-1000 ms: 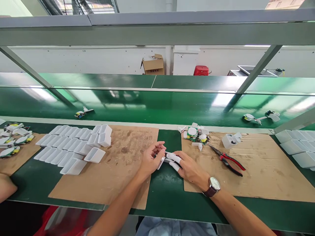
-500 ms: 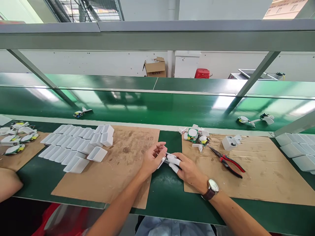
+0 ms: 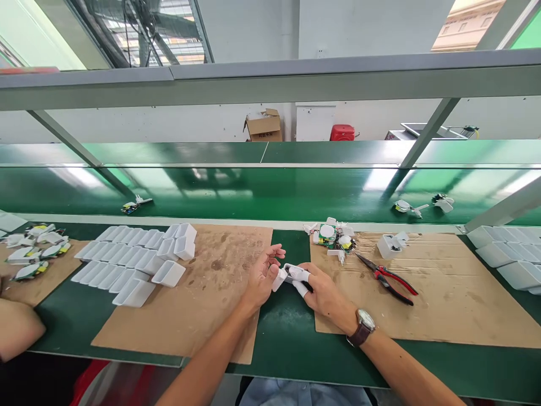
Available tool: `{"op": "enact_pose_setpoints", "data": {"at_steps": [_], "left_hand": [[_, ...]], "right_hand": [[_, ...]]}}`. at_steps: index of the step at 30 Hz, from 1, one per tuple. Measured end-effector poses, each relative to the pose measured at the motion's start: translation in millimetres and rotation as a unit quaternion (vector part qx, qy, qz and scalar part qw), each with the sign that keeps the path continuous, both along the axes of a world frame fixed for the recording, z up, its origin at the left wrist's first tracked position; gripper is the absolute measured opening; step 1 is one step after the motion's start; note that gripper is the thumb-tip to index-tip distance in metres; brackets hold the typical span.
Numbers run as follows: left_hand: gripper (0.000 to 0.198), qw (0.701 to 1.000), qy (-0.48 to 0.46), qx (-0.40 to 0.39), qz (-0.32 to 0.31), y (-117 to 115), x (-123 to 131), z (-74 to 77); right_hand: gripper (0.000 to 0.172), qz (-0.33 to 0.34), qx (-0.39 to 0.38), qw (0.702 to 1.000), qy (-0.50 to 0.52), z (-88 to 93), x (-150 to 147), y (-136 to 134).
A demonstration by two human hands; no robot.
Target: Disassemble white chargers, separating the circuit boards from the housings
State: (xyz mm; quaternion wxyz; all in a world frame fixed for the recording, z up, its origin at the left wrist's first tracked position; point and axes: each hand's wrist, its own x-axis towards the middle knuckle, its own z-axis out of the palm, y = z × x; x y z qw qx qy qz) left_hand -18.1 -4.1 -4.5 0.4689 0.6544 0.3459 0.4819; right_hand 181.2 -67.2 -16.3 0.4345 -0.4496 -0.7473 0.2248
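My left hand (image 3: 262, 275) and my right hand (image 3: 322, 290) meet over the green bench between two cardboard mats. Together they hold a small white plastic charger part (image 3: 286, 274). My left thumb and fingers pinch its left end, with the upper fingers raised. My right hand grips its right end with white finger cots on two fingertips. A wristwatch (image 3: 360, 328) sits on my right wrist.
Rows of white plastic shells (image 3: 131, 260) lie on the left cardboard mat (image 3: 203, 299). Circuit boards and plug parts (image 3: 336, 234) and red-handled pliers (image 3: 386, 277) lie on the right mat (image 3: 443, 304). Another person's arm (image 3: 17, 330) shows at far left. A green conveyor belt (image 3: 270, 192) carries loose parts.
The view has tilted upward a little. My hands stay together on the white part, and my left fingers have lifted and spread slightly.
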Motion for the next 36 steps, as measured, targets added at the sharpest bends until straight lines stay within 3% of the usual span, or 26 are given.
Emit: {"op": "enact_pose_setpoints", "data": {"at_steps": [2,6,10,17,24,36], "left_hand": [[0.078,0.999,0.015,0.049,0.013,0,-1,-1.6],[0.086,0.972,0.139,0.186,0.019,-8,1,-0.2],[0.065,0.938,0.185,0.294,0.026,-16,9,2.4],[0.067,0.921,0.17,0.349,0.021,-16,12,5.5],[0.069,0.924,0.167,0.345,0.008,-17,13,7.5],[0.07,0.92,0.166,0.354,0.002,-15,13,7.6]], "right_hand": [[0.022,-0.009,-0.075,0.988,0.132,3.6,-1,3],[0.035,0.01,-0.226,0.902,0.369,9.3,0,8],[0.042,0.065,-0.302,0.849,0.429,14.5,-3,6],[0.038,0.094,-0.37,0.775,0.504,19.0,-7,0],[0.034,0.094,-0.387,0.745,0.535,20.0,-6,2],[0.031,0.103,-0.395,0.735,0.542,18.0,-6,2]]}}
